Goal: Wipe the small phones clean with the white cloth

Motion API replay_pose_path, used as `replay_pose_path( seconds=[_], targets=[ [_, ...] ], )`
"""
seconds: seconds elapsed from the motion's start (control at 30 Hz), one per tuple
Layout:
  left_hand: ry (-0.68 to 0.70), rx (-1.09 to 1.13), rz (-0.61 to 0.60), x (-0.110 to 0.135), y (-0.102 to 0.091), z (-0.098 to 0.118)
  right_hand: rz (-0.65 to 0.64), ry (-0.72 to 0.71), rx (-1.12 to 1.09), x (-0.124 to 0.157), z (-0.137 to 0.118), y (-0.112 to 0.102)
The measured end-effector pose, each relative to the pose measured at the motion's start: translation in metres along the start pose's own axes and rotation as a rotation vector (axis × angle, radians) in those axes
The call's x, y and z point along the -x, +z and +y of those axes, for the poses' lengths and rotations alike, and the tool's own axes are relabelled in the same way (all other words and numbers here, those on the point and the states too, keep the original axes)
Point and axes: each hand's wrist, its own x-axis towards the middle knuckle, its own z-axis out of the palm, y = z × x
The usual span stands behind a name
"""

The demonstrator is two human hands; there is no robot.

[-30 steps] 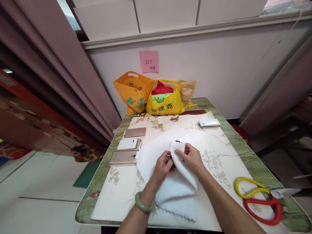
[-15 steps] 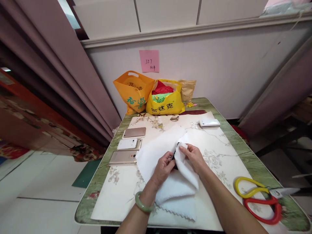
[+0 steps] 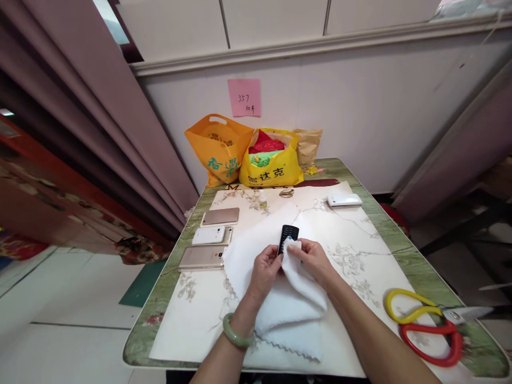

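A black keypad phone (image 3: 288,232) is tilted up above the white cloth (image 3: 294,304), its keys facing me. My left hand (image 3: 266,269) grips the phone by its left side, fingers closed. Pinched in my right hand (image 3: 314,258) is a fold of the cloth, pressed against the lower part of the phone. That fold hides the phone's lower end. The rest of the cloth, with its zigzag edge, spreads over the table below both hands.
Several phones (image 3: 202,257) lie at the left, and a white phone (image 3: 344,200) at the back right. Large scissors (image 3: 432,325) with yellow and red handles rest at the right edge. Behind stand an orange bag (image 3: 220,149), a yellow bag (image 3: 272,173) and a small bottle (image 3: 263,201).
The phone has turned from edge-on to show its keypad. The cloth fold in my right hand has shifted down, off the phone's upper part.
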Motion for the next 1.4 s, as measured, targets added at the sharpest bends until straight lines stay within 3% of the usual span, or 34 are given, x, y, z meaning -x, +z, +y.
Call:
replay_pose_path(
  seconds=[0.17, 0.47, 0.57, 0.67, 0.93, 1.17, 1.27, 1.4],
  targets=[
    [-0.063, -0.082, -0.083, 0.002, 0.002, 0.006, 0.194, -0.028, -0.109, 0.0, 0.001, 0.001],
    [0.005, 0.033, 0.112, -0.001, 0.001, -0.01, -0.071, -0.082, 0.205, 0.001, 0.004, 0.002],
    [0.049, 0.075, 0.181, -0.005, 0.0, -0.013, -0.071, -0.112, 0.293, 0.001, 0.007, 0.001],
    [0.067, 0.107, 0.176, -0.006, 0.001, -0.01, -0.057, -0.139, 0.305, 0.001, 0.009, 0.002],
    [0.045, 0.057, -0.013, 0.002, 0.002, 0.002, 0.094, -0.114, 0.036, -0.002, 0.011, -0.002],
    [0.028, 0.31, 0.188, -0.005, -0.006, 0.001, 0.036, -0.136, 0.05, -0.003, 0.006, -0.013],
    [-0.029, 0.273, 0.123, -0.003, -0.011, 0.001, 0.095, -0.123, 0.066, -0.004, 0.003, -0.015],
    [-0.114, 0.099, -0.131, 0.002, -0.013, 0.006, 0.177, -0.095, 0.055, -0.004, 0.0, -0.013]
  ],
)
